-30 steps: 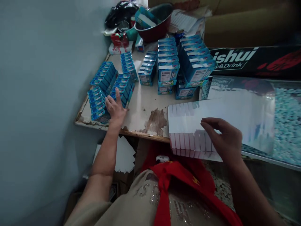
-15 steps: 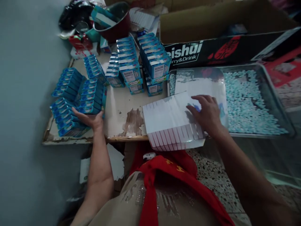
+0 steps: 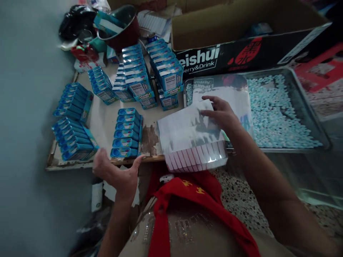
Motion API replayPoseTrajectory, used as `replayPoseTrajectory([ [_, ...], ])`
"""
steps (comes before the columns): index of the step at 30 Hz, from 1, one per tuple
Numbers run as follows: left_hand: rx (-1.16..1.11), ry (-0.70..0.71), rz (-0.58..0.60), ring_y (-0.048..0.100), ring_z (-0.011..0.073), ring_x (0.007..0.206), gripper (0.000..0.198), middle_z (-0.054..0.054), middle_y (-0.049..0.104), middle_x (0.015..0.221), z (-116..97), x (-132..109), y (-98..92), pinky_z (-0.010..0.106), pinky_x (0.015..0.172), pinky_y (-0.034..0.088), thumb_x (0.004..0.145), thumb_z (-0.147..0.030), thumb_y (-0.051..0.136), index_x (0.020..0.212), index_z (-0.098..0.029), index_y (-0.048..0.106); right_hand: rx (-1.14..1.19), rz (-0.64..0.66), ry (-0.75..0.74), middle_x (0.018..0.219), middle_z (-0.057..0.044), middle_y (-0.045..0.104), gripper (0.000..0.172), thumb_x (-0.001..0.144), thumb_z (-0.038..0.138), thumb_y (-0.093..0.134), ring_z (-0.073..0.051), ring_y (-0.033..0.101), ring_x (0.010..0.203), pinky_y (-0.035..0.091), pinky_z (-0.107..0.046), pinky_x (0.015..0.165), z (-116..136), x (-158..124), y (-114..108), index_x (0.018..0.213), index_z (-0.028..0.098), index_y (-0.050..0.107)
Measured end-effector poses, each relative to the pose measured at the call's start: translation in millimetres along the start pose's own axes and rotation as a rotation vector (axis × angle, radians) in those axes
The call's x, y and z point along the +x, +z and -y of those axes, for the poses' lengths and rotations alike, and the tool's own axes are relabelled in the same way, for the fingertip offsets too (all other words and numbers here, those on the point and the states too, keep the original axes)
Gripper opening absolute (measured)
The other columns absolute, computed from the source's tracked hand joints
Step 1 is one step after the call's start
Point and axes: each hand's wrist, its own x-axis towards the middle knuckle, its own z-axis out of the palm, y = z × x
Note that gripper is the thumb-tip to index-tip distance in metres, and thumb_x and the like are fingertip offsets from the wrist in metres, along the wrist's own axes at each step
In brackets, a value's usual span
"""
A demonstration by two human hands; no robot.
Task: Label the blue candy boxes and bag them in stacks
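Observation:
My left hand (image 3: 118, 175) is just off the table's front edge, thumb spread away from the fingers, holding nothing. Close by stands a row of blue candy boxes (image 3: 125, 134) in a shallow tray, narrow ends up. Two more blue box rows, one nearer (image 3: 75, 139) and one farther (image 3: 73, 101), sit to its left. My right hand (image 3: 222, 114) has its thumb and fingers around the upper edge of a white pack (image 3: 184, 125) in clear plastic. Red-lined strips show along the pack's front side, which overhangs the table edge. The fingertips' exact hold is partly hidden.
Stacked candy box rows (image 3: 166, 75) stand at the back. A metal tray (image 3: 325, 142) of pale blue candies (image 3: 278, 117) is on the right, partly covered by a plastic sheet. Behind it is a large black carton (image 3: 225, 59). A dark red pot (image 3: 131, 34) stands back left.
A row of candy boxes has moved right and toward me, now apart from the left rows. My left hand has let go and drawn back. My right hand has shifted slightly along the pack.

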Motion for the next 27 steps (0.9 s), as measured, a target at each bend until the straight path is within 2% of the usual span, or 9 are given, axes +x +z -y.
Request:
replayPoseTrajectory([
  [2, -0.134, 0.200, 0.008, 0.055, 0.0380, 0.141, 0.069, 0.018, 0.063, 0.144, -29.9, 29.7, 4.2, 0.057, 0.123, 0.039, 0.087, -0.048, 0.083, 0.146, -0.025, 0.057, 0.139, 0.051, -0.036, 0.096, -0.003, 0.072, 0.069, 0.070, 0.036, 0.083, -0.024, 0.069, 0.079, 0.059, -0.040, 0.067, 13.6, -5.8, -5.0, 0.135, 0.027, 0.062],
  [3, -0.218, 0.265, 0.066, 0.058, 0.0344, 0.138, 0.049, 0.015, 0.067, 0.140, -47.4, 46.1, 14.3, 0.053, 0.122, 0.041, 0.094, -0.045, 0.077, 0.137, -0.026, 0.064, 0.169, 0.064, -0.059, 0.095, -0.002, 0.071, 0.069, 0.070, 0.037, 0.085, -0.023, 0.068, 0.076, 0.058, -0.038, 0.064, 21.2, -9.0, -7.7, 0.135, 0.029, 0.062],
  [4, -0.289, 0.306, 0.140, 0.059, 0.0330, 0.139, 0.039, 0.013, 0.070, 0.138, -65.2, 62.1, 28.7, 0.051, 0.123, 0.040, 0.097, -0.044, 0.072, 0.132, -0.025, 0.069, 0.184, 0.068, -0.080, 0.093, -0.001, 0.071, 0.070, 0.070, 0.038, 0.086, -0.021, 0.067, 0.074, 0.057, -0.037, 0.062, 28.5, -12.1, -10.5, 0.135, 0.031, 0.062],
  [7, -0.451, 0.358, 0.363, 0.066, 0.0298, 0.130, 0.034, 0.011, 0.076, 0.132, -110.6, 97.4, 81.8, 0.049, 0.118, 0.044, 0.101, -0.046, 0.068, 0.125, -0.023, 0.075, 0.208, 0.052, -0.117, 0.089, 0.001, 0.070, 0.070, 0.070, 0.040, 0.089, -0.020, 0.066, 0.071, 0.054, -0.034, 0.058, 42.1, -17.7, -19.4, 0.134, 0.033, 0.062],
  [10, -0.582, 0.340, 0.517, 0.074, 0.0233, 0.106, 0.031, 0.009, 0.081, 0.117, -134.4, 107.0, 119.8, 0.038, 0.098, 0.055, 0.100, -0.043, 0.070, 0.120, -0.022, 0.078, 0.242, 0.003, -0.122, 0.088, 0.001, 0.071, 0.068, 0.068, 0.038, 0.091, -0.020, 0.066, 0.072, 0.054, -0.033, 0.060, 39.8, -16.5, -28.2, 0.130, 0.033, 0.063],
  [14, -0.630, 0.347, 0.597, 0.073, 0.0194, 0.092, 0.022, 0.006, 0.080, 0.103, -139.2, 104.2, 133.9, 0.031, 0.084, 0.054, 0.101, -0.037, 0.070, 0.114, -0.023, 0.080, 0.223, -0.001, -0.148, 0.086, 0.002, 0.070, 0.058, 0.072, 0.036, 0.089, -0.018, 0.064, 0.072, 0.053, -0.032, 0.062, 28.9, -8.7, -39.1, 0.126, 0.033, 0.067],
  [19, -0.616, 0.310, 0.681, 0.071, 0.0186, 0.087, 0.017, 0.005, 0.077, 0.092, -138.3, 112.2, 137.0, 0.030, 0.080, 0.052, 0.101, -0.029, 0.066, 0.097, -0.022, 0.081, -0.058, 0.008, -0.199, 0.068, 0.003, 0.057, 0.024, 0.077, 0.040, 0.088, -0.013, 0.047, 0.062, 0.040, -0.031, 0.057, 29.7, 8.9, -52.5, 0.093, 0.026, 0.078],
  [22, -0.588, 0.299, 0.717, 0.071, 0.0193, 0.089, 0.018, 0.005, 0.078, 0.094, -139.1, 121.7, 139.0, 0.031, 0.082, 0.052, 0.100, -0.028, 0.064, 0.094, -0.021, 0.080, -0.205, 0.045, -0.144, 0.058, 0.004, 0.050, 0.026, 0.074, 0.043, 0.091, -0.013, 0.042, 0.058, 0.035, -0.032, 0.056, 33.4, 21.1, -57.0, 0.089, 0.025, 0.080],
  [27, -0.531, 0.291, 0.754, 0.070, 0.0188, 0.088, 0.021, 0.005, 0.079, 0.095, -141.7, 140.8, 146.4, 0.031, 0.080, 0.050, 0.100, -0.029, 0.062, 0.088, -0.021, 0.078, -0.218, 0.118, -0.094, 0.067, -0.002, 0.065, 0.030, 0.076, 0.053, 0.088, -0.019, 0.056, 0.067, 0.045, -0.035, 0.061, 29.5, 48.8, -56.0, 0.078, 0.025, 0.077],
])
